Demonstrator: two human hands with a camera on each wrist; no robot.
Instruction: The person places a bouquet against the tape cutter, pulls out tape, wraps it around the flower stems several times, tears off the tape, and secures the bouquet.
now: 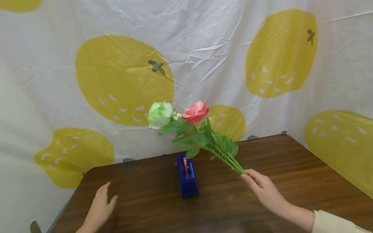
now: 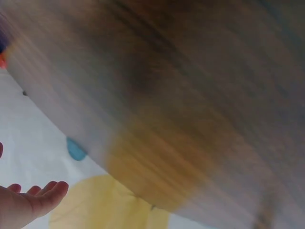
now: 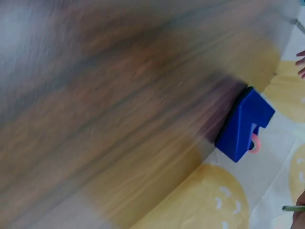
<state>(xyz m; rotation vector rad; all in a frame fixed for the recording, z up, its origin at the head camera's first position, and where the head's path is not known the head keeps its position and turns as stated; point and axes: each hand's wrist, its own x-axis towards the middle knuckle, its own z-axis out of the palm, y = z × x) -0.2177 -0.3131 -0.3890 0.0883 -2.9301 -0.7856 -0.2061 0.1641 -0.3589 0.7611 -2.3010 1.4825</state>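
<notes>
My right hand (image 1: 263,189) pinches the lower stem ends of a small bunch of artificial roses, raised over the table and slanting up to the left. One bloom is a coral-pink rose (image 1: 196,113); the other is a pale green-white rose (image 1: 160,115). Green leaves (image 1: 201,137) spread below the blooms. In the right wrist view only a stem tip (image 3: 291,208) shows at the edge. To the left, my left hand (image 1: 100,205) hovers with relaxed, extended fingers, holding nothing. Between the hands stands a blue tape dispenser (image 1: 187,181) with a pinkish-red roll.
The dark brown wooden table (image 1: 145,200) has rounded back corners. Behind it and along both sides hangs a white curtain (image 1: 204,68) printed with large yellow fruit. The flower leaves overlap the back of the dispenser in the head view.
</notes>
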